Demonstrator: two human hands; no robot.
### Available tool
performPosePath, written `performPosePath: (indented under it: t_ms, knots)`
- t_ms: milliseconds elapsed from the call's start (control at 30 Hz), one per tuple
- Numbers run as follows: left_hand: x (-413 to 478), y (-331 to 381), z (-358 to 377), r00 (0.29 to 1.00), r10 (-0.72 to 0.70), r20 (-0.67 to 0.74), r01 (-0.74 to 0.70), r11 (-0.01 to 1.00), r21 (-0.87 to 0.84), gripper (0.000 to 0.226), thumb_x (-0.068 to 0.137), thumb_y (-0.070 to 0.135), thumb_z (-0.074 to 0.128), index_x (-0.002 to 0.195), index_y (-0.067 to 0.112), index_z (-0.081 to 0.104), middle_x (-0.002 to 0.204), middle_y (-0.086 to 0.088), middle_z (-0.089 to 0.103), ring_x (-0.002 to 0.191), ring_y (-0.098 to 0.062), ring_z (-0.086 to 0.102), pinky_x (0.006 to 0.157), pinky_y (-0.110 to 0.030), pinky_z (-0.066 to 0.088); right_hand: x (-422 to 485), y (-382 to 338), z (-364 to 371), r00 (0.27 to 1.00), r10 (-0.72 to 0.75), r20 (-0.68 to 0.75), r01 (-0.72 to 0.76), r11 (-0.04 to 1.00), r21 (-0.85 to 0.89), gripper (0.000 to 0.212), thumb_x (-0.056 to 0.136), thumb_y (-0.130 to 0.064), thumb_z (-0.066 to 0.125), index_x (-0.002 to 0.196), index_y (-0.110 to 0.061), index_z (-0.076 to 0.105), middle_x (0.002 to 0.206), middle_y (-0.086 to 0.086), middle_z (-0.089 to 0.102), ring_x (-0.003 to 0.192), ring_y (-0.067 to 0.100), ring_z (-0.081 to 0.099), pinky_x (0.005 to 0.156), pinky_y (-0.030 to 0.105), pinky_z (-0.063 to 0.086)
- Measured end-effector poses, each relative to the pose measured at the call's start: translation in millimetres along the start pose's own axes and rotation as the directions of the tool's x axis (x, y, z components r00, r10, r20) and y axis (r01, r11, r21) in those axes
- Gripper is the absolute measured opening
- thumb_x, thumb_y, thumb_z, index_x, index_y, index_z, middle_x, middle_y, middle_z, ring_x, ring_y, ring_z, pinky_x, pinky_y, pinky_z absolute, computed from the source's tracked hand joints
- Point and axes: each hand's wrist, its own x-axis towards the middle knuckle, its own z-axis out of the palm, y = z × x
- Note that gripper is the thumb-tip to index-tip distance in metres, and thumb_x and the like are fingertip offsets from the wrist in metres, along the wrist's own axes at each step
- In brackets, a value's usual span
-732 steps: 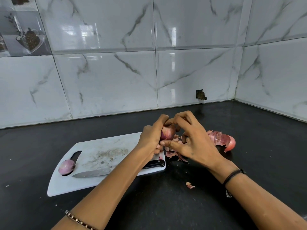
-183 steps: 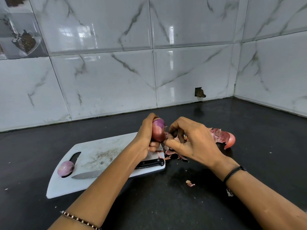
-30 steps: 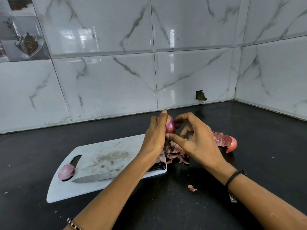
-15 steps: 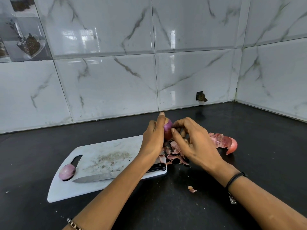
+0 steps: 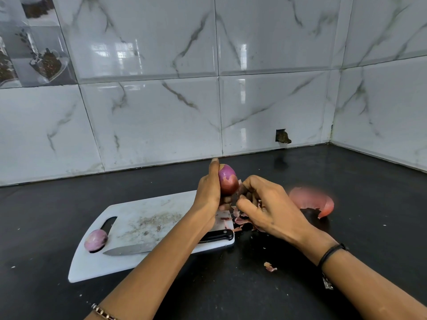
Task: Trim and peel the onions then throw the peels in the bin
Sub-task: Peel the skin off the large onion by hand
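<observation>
My left hand [image 5: 209,192] grips a small red onion [image 5: 228,179] upright above the right end of the white cutting board [image 5: 147,227]. Its top is bare purple, its lower half still carries darker skin. My right hand [image 5: 265,204] is beside the onion's lower part with curled fingers pinching at a strip of peel. Loose peels [image 5: 240,219] lie under both hands at the board's edge. A peeled onion [image 5: 95,240] rests at the board's left end by the handle hole. A knife [image 5: 161,244] lies along the board's front edge, partly hidden by my left forearm.
A large pink onion skin [image 5: 312,200] lies on the black counter [image 5: 346,181] right of my hands. A small peel scrap [image 5: 269,266] sits in front of the board. Marble tiled walls [image 5: 161,112] close the back and right side. No bin is in view.
My right hand has dropped from the onion's top to its lower side, pulling peel down. More bare purple shows at the top. The left hand keeps its hold.
</observation>
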Motion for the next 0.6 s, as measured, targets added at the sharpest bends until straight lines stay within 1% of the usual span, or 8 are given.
performPosePath:
  t_ms: [67,133,200,267,367,433,533,600]
  knots:
    - [-1,2,-3,0.999,-0.022,0.033,0.024,0.998,-0.054,0.051,0.104,0.057,0.038,0.104,0.010,0.060,0.066,-0.009,0.068,0.035,-0.011,0.044,0.034,-0.016,0.029,0,0,-1,0.999,-0.001,-0.052,0.001,1.000,-0.008,0.014,0.080,-0.048,0.056,0.084,-0.035,0.054,0.079,-0.016,0.056,0.071,0.009,0.055,0.062,0.032,0.050]
    - [-1,4,-5,0.994,-0.054,0.093,0.064,0.991,-0.116,0.054,0.103,0.055,0.039,0.099,0.006,0.060,0.063,-0.009,0.067,0.034,-0.011,0.037,0.033,-0.016,0.023,0,1,-3,0.996,-0.007,-0.090,0.006,1.000,-0.012,0.012,0.079,-0.038,0.065,0.085,-0.032,0.057,0.078,-0.016,0.055,0.069,0.012,0.056,0.061,0.034,0.050]
    - [-1,5,-6,0.984,-0.082,0.161,0.109,0.981,-0.164,0.059,0.102,0.057,0.039,0.087,0.004,0.061,0.060,-0.009,0.063,0.032,-0.011,0.033,0.030,-0.015,0.020,1,2,-4,0.993,-0.010,-0.116,0.010,1.000,-0.007,0.013,0.082,-0.026,0.073,0.089,-0.029,0.063,0.082,-0.015,0.057,0.068,0.014,0.056,0.064,0.036,0.051]
    - [1,5,-7,0.974,-0.096,0.204,0.137,0.971,-0.196,0.061,0.098,0.060,0.042,0.079,0.005,0.061,0.060,-0.009,0.057,0.031,-0.011,0.031,0.029,-0.014,0.018,1,2,-4,0.989,-0.006,-0.146,0.009,1.000,0.017,0.010,0.087,-0.021,0.073,0.095,-0.025,0.069,0.086,-0.013,0.061,0.071,0.015,0.058,0.065,0.032,0.051]
    - [3,5,-10,0.965,-0.102,0.241,0.159,0.960,-0.230,0.061,0.091,0.063,0.051,0.076,0.005,0.061,0.063,-0.010,0.055,0.031,-0.012,0.031,0.029,-0.014,0.020,0,1,-4,0.985,-0.005,-0.171,0.010,0.999,0.032,0.007,0.096,-0.023,0.065,0.098,-0.024,0.072,0.087,-0.012,0.064,0.076,0.013,0.060,0.065,0.026,0.048]
    - [2,5,-13,0.964,-0.101,0.248,0.161,0.958,-0.236,0.061,0.090,0.062,0.053,0.074,0.004,0.062,0.064,-0.010,0.059,0.031,-0.012,0.032,0.028,-0.014,0.020,0,0,-4,0.983,-0.017,-0.182,0.022,0.999,0.026,0.014,0.099,-0.028,0.061,0.092,-0.023,0.071,0.084,-0.013,0.064,0.075,0.013,0.060,0.063,0.024,0.046]
    - [1,5,-14,0.965,-0.106,0.241,0.164,0.957,-0.238,0.058,0.092,0.059,0.053,0.075,0.004,0.065,0.059,-0.008,0.061,0.028,-0.011,0.031,0.028,-0.013,0.019,1,-3,-5,0.979,-0.057,-0.196,0.061,0.998,0.013,0.011,0.094,-0.033,0.071,0.089,-0.024,0.067,0.081,-0.014,0.061,0.069,0.014,0.059,0.061,0.023,0.047]
    - [0,5,-14,0.967,-0.110,0.230,0.168,0.954,-0.250,0.059,0.091,0.058,0.055,0.077,0.001,0.066,0.058,-0.010,0.060,0.026,-0.011,0.033,0.027,-0.013,0.020,1,-4,-5,0.976,-0.084,-0.201,0.090,0.996,0.018,0.020,0.088,-0.039,0.078,0.093,-0.025,0.065,0.085,-0.013,0.061,0.069,0.014,0.059,0.061,0.023,0.048]
